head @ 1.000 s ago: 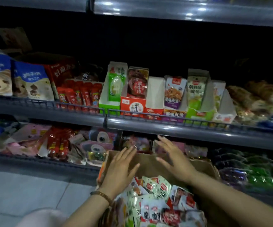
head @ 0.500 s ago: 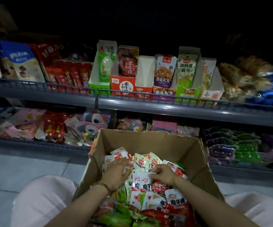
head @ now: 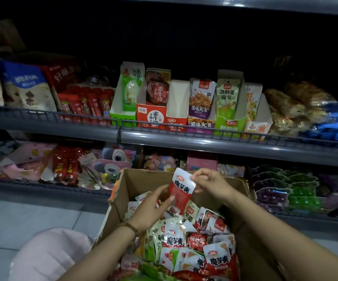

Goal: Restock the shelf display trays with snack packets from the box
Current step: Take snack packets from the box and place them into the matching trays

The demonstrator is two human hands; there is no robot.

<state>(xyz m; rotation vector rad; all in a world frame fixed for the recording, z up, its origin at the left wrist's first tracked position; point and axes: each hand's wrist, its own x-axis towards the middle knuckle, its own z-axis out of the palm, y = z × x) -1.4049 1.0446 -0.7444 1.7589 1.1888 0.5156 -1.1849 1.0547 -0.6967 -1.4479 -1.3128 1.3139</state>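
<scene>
A brown cardboard box [head: 245,236] sits in front of me, full of several red, white and green snack packets [head: 196,246]. Above its far end I hold up one red-and-white snack packet [head: 181,190]. My right hand [head: 210,182] pinches its top right corner. My left hand [head: 153,205] grips its lower left side, a bead bracelet on that wrist. On the upper shelf stand several display trays; the red-fronted tray [head: 178,110] in the middle shows a bare white interior, while the trays beside it hold packets.
A grey shelf rail [head: 184,138] with a low wire fence runs across the upper shelf. Blue and red bags lie at its left, wrapped rolls at its right. The lower shelf [head: 42,187] carries toys, candy and jelly cups. Pale floor tiles lie at the left.
Both hands were down among the packets in the box; now they have lifted one red-and-white packet up above the box's far end. The view has tilted slightly upward.
</scene>
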